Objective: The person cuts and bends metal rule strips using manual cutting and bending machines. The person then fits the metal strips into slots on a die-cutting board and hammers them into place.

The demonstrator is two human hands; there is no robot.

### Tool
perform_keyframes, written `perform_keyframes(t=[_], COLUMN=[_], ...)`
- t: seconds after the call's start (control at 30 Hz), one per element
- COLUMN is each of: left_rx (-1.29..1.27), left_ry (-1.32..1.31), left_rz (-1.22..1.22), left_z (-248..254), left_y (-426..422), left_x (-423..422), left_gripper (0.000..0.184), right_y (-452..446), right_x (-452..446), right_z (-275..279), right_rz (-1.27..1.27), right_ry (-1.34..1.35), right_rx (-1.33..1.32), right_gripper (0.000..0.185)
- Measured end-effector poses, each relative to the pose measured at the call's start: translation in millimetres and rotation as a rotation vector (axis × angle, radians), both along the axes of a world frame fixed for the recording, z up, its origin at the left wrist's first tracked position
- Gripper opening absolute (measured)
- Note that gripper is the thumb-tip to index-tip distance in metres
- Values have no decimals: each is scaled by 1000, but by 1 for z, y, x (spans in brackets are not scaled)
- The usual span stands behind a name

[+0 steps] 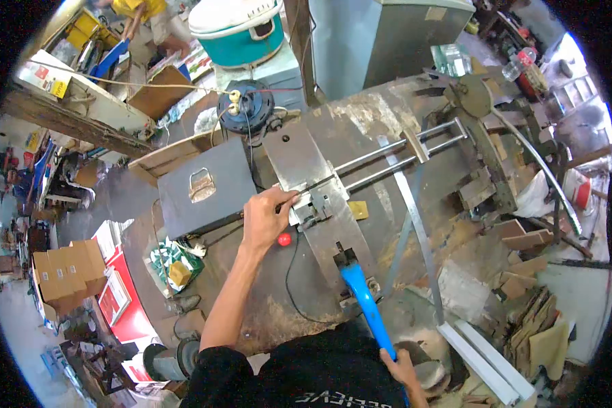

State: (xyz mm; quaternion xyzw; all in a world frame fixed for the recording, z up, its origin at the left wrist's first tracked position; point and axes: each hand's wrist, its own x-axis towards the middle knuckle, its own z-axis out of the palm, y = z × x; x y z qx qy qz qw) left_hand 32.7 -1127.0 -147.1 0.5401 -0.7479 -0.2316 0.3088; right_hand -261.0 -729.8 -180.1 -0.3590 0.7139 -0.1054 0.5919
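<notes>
My left hand (268, 211) is closed in a pinch at the left side of a bench-mounted metal tool (334, 234). Its fingertips hold the end of what looks like a thin dark rod (317, 183) lying across the steel plate, beside a small clamp block (314, 207). My right hand (402, 370) is wrapped around the lower end of a long blue lever handle (368, 306), whose upper end meets the tool's near part. Two parallel steel guide rods (381, 160) run from the tool to the right, with a crosspiece on them.
A grey metal box (211, 187) stands left of the tool. Flat metal strips (415, 221) lie on the right of the workbench (265, 313). A red ball knob (284, 239) sits by my left wrist. Another person (143, 17) is at the far left, near a teal cooler (241, 44).
</notes>
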Motion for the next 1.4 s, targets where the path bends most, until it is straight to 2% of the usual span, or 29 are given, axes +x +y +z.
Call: perform_keyframes(t=[0.03,0.1,0.17,0.27,0.3,0.37,0.4,0.5,0.63,0.7,0.83,0.9,0.93,1.0,1.07,1.13,1.27,1.33,1.4], left_rx=[-20,-22,-44,-128,-123,-120,-112,-132,-144,-148,-134,-122,-109,-100,-146,-128,-127,-109,-99], left_ry=[-13,-28,-65,-116,-112,-107,-108,-78,-71,-82,-106,-107,-122,-143,-119,-90,-57,-98,-62], left_rz=[-12,-9,-28,-77,-78,-74,-65,-74,-60,-64,-65,-41,-48,-69,-56,-67,-112,-119,-124], left_z=[-1,-3,-4,-14,-17,-24,-27,-32,-28,-27,-26,-25,-25,-23,-23,-23,-22,-23,-25], left_y=[-2,-1,-6,-10,-12,-10,-9,-10,-10,-9,-12,-10,-11,-13,-14,-19,-24,-28,-31], left_x=[-1,-1,-3,-3,-4,-4,-3,-2,-4,-4,-4,-4,-4,-3,-5,-2,1,1,4], left_gripper=[14,14,14,15,15,16,16,14,15,16,17,18,18,18,16,17,21,21,22], right_y=[-18,-29,-24,-55,-74,-81,-83,-63,-31,2,-18,-33,-39,-46,-16,-12,-23,-49,-23], right_x=[11,15,16,25,30,39,40,30,24,22,26,19,19,25,25,25,28,29,24], right_z=[30,70,85,128,147,156,157,130,94,64,82,95,102,112,78,71,90,98,72], right_rz=[7,-3,-20,-10,44,51,51,-33,-15,63,-38,2,1,-21,24,6,-64,-39,-21], right_ry=[174,218,345,372,239,309,374,299,309,542,506,201,190,286,368,420,389,327,381], right_rx=[104,170,202,248,147,150,142,208,253,-40,32,257,258,333,294,100,131,308,234], right_gripper=[49,55,61,60,57,58,59,59,57,57,61,67,67,69,69,71,71,71,70])
